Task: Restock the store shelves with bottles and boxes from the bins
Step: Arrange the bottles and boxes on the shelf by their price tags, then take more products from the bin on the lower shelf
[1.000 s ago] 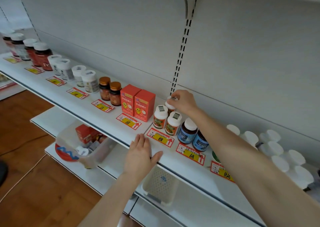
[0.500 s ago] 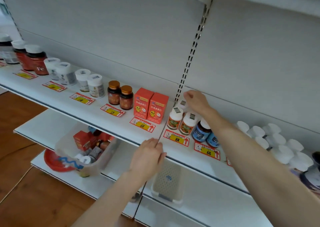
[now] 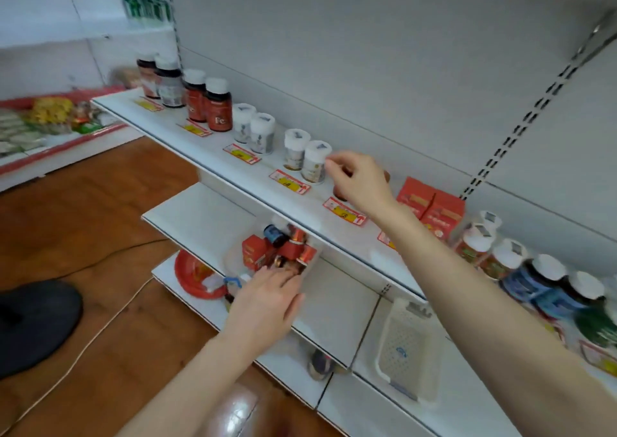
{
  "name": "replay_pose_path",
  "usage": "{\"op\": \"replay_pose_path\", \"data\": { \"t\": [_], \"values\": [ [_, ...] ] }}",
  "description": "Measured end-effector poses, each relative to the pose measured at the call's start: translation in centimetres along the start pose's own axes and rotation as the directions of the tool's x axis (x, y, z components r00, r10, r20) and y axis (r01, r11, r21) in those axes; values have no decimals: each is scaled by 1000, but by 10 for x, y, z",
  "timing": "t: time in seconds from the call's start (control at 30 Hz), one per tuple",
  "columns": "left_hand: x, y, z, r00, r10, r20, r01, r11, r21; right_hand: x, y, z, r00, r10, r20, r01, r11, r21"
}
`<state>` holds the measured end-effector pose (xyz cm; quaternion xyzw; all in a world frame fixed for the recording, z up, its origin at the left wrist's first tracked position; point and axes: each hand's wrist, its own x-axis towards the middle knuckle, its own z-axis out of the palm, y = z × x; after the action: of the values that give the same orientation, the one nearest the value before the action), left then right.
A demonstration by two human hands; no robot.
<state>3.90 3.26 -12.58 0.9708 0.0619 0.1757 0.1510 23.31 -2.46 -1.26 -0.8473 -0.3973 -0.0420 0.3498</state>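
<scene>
White shelf (image 3: 263, 173), bottles (image 3: 315, 162) beside right hand (image 3: 361, 183)

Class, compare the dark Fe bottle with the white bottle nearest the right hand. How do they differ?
The Fe bottle is dark with a red label; the white bottle is mostly white. The Fe bottle stands taller than the white bottle. The white bottle's cap carries a sticker; the Fe bottle's cap is plain. The right hand hovers beside the white bottle, not the Fe bottle. Both stand upright on the same shelf.
</scene>
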Motion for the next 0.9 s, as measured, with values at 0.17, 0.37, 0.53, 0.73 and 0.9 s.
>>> {"op": "replay_pose_path", "data": {
  "t": [0.17,0.37,0.53,0.73,0.9],
  "values": [
    [-26,-56,-10,979,-201,-32,202,979,16,10,-37,74,985,-77,156,58,990,126],
    [-29,-136,-6,907,-420,27,417,906,74,13,-34,166,917,-36,398,-31,987,159],
    [-14,-180,8,891,-448,75,441,892,98,12,11,212,838,116,534,-159,987,35],
    [-5,-217,37,881,-422,216,408,907,107,1,52,238,732,317,603,-289,946,-147],
    [8,-249,64,902,-318,292,309,948,78,-10,72,263,671,458,583,-396,886,-240]
  ]
}}
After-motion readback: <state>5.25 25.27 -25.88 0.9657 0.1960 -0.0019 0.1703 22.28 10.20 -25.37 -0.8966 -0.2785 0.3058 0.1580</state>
